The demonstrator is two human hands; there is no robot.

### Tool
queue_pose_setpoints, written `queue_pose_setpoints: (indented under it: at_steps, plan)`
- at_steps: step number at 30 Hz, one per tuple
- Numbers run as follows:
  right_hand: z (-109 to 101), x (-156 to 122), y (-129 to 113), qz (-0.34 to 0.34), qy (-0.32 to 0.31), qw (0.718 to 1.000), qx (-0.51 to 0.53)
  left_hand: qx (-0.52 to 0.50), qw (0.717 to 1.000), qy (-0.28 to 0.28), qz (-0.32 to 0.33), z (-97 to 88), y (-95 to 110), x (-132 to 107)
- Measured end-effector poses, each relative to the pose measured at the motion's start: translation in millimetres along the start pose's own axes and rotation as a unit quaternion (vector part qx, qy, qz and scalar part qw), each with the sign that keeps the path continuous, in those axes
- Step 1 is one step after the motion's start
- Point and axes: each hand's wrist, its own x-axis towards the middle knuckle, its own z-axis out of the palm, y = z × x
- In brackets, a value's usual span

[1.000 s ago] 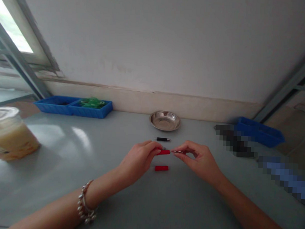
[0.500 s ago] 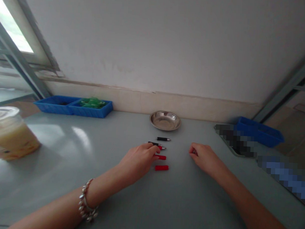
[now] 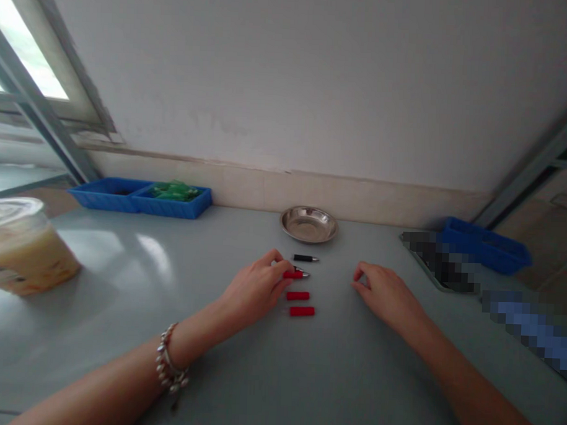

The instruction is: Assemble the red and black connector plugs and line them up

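Fingers (image 3: 278, 269) on red plug (image 3: 298, 274) — grey table (image 3: 122, 306), white wall (image 3: 292, 82)

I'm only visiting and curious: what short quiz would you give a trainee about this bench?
1. True or false: the left hand touches the red metal-tipped piece.
2. How many plain red sleeves lie loose on the table, nearer the person than that piece?
3. What lies between that piece and the steel dish? A) black metal-tipped piece B) green part C) drink cup
Key: 1 true; 2 two; 3 A.
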Motion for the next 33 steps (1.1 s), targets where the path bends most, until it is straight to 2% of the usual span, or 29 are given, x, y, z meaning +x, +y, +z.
queue_pose_setpoints:
  at_steps: [7, 18, 23, 26, 33]
  plan:
    - [-4, 1, -5, -0.001, -0.013, 1.0, -0.004, -0.001, 0.999, -0.033, -0.024, -0.1, -8, 6]
    - [-8, 0, -23, -0.039, 0.023, 0.993, 0.113, -0.038, 0.999, -0.006, -0.001, 7.3, -11, 6]
    - [-13, -2, -35, -0.05, -0.005, 0.965, 0.259, -0.059, 0.997, 0.049, 0.028, 5.4, -5, 4]
    - [-14, -4, -39, -0.066, -0.035, 0.937, 0.34, -0.062, 0.995, 0.048, 0.056, 5.4, -1, 1]
    - [-12, -5, -41, -0.052, -0.057, 0.932, 0.355, -0.067, 0.995, 0.045, 0.064, 5.1, 5, -3]
